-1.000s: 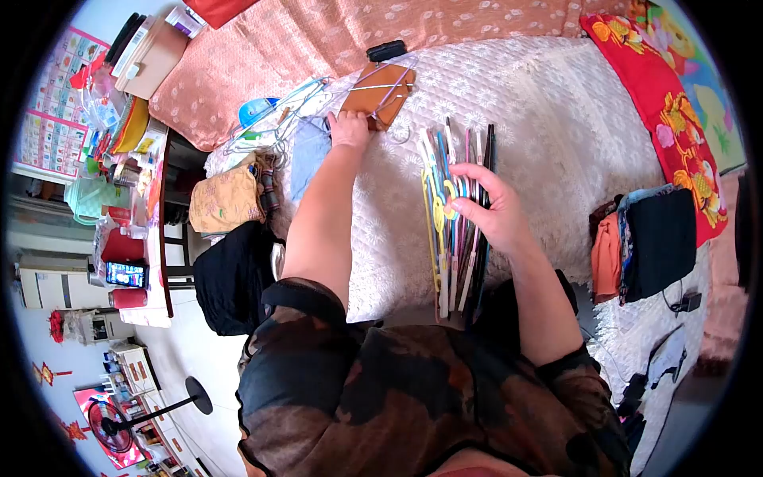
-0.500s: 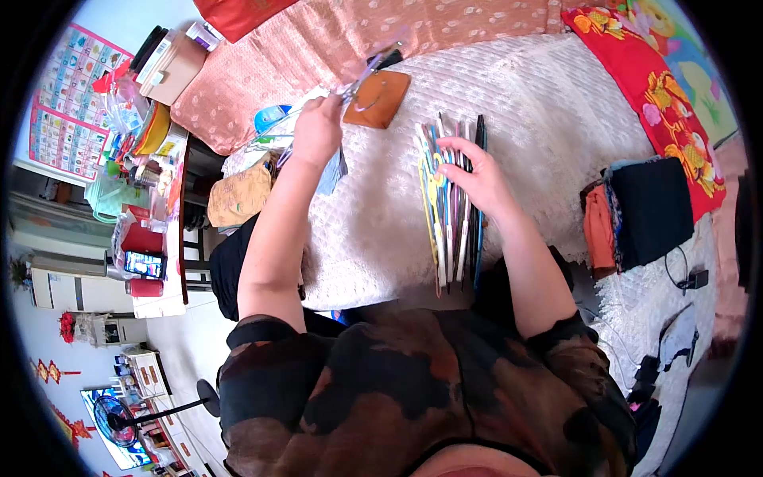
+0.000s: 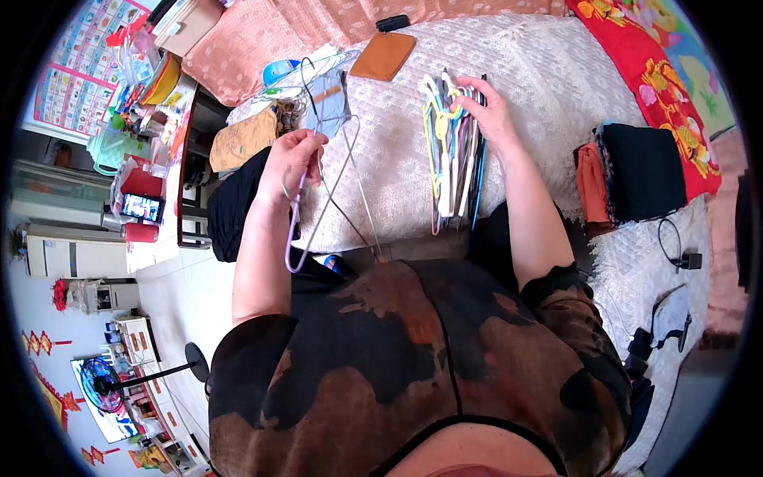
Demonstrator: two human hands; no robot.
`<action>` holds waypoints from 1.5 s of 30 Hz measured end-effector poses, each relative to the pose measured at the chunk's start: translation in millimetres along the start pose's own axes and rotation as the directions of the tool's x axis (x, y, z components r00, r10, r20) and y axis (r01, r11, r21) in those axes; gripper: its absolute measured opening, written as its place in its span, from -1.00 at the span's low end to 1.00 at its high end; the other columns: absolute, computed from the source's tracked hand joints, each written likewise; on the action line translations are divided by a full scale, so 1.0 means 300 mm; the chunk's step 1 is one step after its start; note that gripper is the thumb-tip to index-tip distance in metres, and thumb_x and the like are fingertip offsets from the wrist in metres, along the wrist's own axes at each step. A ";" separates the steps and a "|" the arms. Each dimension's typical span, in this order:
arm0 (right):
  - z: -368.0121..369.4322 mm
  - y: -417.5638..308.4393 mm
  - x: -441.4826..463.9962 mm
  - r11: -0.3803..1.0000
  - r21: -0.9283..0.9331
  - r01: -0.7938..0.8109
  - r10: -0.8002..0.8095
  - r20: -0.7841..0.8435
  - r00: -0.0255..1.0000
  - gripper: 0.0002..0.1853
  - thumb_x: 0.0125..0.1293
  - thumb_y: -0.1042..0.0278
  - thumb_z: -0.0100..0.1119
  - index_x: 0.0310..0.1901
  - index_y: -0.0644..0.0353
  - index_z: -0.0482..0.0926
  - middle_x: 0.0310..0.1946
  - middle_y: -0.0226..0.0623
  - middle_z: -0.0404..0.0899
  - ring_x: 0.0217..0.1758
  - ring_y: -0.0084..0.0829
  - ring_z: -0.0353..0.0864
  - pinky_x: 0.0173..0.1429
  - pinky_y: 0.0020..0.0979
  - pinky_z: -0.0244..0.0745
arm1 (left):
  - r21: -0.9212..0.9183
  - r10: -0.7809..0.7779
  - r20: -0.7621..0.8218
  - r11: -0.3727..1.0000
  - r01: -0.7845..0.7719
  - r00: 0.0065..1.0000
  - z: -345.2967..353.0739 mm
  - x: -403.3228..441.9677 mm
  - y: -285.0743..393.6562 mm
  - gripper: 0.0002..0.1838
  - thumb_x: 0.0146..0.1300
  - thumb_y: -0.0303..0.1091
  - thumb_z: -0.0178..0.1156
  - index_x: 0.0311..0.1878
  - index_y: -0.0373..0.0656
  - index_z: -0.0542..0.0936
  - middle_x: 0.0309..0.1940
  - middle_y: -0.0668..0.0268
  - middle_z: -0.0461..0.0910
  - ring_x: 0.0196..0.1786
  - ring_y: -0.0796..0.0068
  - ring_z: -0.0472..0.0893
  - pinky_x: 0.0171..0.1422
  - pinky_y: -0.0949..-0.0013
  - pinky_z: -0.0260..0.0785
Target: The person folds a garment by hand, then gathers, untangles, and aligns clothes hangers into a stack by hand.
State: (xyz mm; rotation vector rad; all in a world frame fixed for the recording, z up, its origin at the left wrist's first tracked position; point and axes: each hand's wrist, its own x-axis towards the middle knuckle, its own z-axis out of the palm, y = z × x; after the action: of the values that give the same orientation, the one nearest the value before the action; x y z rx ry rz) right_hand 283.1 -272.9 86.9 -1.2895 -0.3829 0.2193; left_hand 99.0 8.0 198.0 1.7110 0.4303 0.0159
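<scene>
Short-sleeved top [image 3: 373, 358], loose-looking, blotched camouflage-style in brown, rust and near-black. Thin dark line [image 3: 443, 334] down front. Rounded neckline [image 3: 459, 419] edged in black. Left sleeve [image 3: 250, 358] mostly dark, right sleeve [image 3: 576, 326] brown and black with dark, rumpled hem [image 3: 548, 280]. Black legwear [image 3: 494, 238], partly hidden below top. Left hand [image 3: 292, 165] and right hand [image 3: 491, 115] bare.

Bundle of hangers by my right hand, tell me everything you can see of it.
The bundle of hangers is a close, roughly parallel stack of slim pieces, yellow, white, blue, purplish and black. A yellow one, plastic by its look, shows at the left. It points away from your body on the white bedspread, near its edge. Your right hand is at the far end; its grip is unclear.
</scene>
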 end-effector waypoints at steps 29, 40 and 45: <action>0.017 -0.012 0.010 0.999 -0.001 -0.049 0.049 0.002 0.999 -0.68 0.19 0.47 0.22 0.02 0.22 0.55 -0.34 -0.31 0.66 -0.24 -0.55 0.61 -0.08 -0.52 0.49 | 0.345 0.290 -0.009 0.899 -0.270 0.957 0.122 0.032 -0.366 -0.80 0.36 -0.40 0.05 -0.03 -0.26 0.52 -0.63 0.39 0.47 -0.60 0.61 0.42 -0.47 0.49 0.27; 0.009 -0.002 0.009 1.000 -0.021 -0.004 0.004 -0.006 1.000 -0.71 0.24 0.50 0.20 0.02 0.22 0.52 -0.35 -0.29 0.67 -0.28 -0.57 0.63 -0.17 -0.56 0.54 | 0.784 0.248 0.162 0.556 -0.277 0.955 0.370 0.115 -0.555 -0.75 0.31 -0.26 0.05 -0.11 -0.19 0.59 -0.38 -0.09 0.60 -0.30 -0.10 0.61 -0.16 0.04 0.46; 0.002 -0.008 0.004 0.999 -0.040 -0.026 0.026 0.000 1.000 -0.71 0.25 0.50 0.20 0.02 0.22 0.53 -0.36 -0.29 0.67 -0.28 -0.57 0.63 -0.16 -0.55 0.53 | 0.657 0.154 0.116 0.729 -0.193 0.981 0.343 0.115 -0.567 -0.75 0.32 -0.28 0.05 -0.14 -0.20 0.63 -0.34 -0.04 0.62 -0.26 -0.01 0.63 -0.12 0.16 0.46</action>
State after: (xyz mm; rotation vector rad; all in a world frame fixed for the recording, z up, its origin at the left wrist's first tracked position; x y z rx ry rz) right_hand 283.9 -272.4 89.5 -1.3341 -0.3729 0.2348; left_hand 110.3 -59.1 8.0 2.4611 0.2370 -0.0561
